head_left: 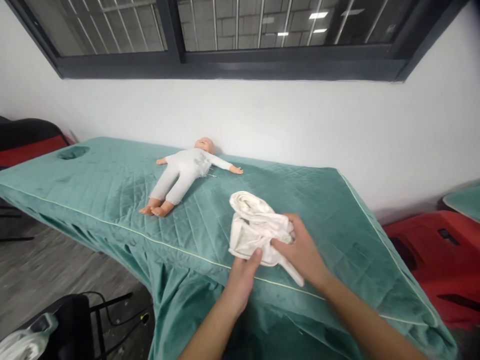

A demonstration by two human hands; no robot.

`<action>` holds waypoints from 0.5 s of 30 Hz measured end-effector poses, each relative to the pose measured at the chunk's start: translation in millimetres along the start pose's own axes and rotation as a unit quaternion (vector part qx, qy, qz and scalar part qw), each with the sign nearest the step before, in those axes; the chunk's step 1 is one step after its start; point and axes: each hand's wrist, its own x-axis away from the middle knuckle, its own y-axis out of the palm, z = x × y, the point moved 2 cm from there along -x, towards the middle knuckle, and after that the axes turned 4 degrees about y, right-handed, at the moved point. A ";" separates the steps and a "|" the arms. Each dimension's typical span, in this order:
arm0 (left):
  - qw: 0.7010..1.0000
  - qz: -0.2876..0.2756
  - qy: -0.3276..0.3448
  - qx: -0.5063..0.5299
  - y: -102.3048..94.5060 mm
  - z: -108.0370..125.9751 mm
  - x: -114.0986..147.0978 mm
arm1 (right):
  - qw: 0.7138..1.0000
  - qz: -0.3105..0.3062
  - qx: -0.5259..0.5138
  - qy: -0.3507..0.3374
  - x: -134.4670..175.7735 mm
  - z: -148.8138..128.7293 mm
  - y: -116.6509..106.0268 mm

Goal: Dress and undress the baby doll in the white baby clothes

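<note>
A folded, partly rolled white cloth (258, 227), perhaps a baby garment, is held just above the near edge of the green bed. My left hand (242, 277) grips its lower left edge, thumb on top and the other fingers hidden underneath. On the right side, my right hand (300, 247) pinches the cloth between thumb and fingers. A narrow strip of the same fabric hangs down below it. Farther back, a baby doll (185, 172) in a white body suit lies face up with arms spread, apart from both hands.
The green quilted cover (300, 185) drapes over the bed, which has a hole (73, 152) at its left end. Behind are a white wall and a barred window (240, 62). Red plastic (438, 260) stands right; a black chair (67, 325) with pale cloth stands lower left.
</note>
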 end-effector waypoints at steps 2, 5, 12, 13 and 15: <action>0.998 0.027 -0.015 0.057 13.5 4.5 -12.5 | 0.997 -0.081 -0.014 -0.012 16.2 -21.5 11.8; 0.994 0.045 -0.039 0.094 19.9 10.5 -15.5 | 0.989 -0.134 -0.032 -0.046 27.4 -31.0 9.5; 0.992 0.002 -0.045 0.118 41.9 8.9 -29.0 | 0.995 -0.090 0.034 -0.038 19.8 -25.5 -31.5; 0.992 -0.010 -0.046 0.120 45.8 7.9 -35.1 | 0.995 -0.091 0.028 -0.030 18.9 -29.8 -39.3; 0.991 -0.030 -0.051 0.123 51.2 6.0 -49.9 | 0.996 -0.083 0.010 -0.030 17.3 -41.1 -57.3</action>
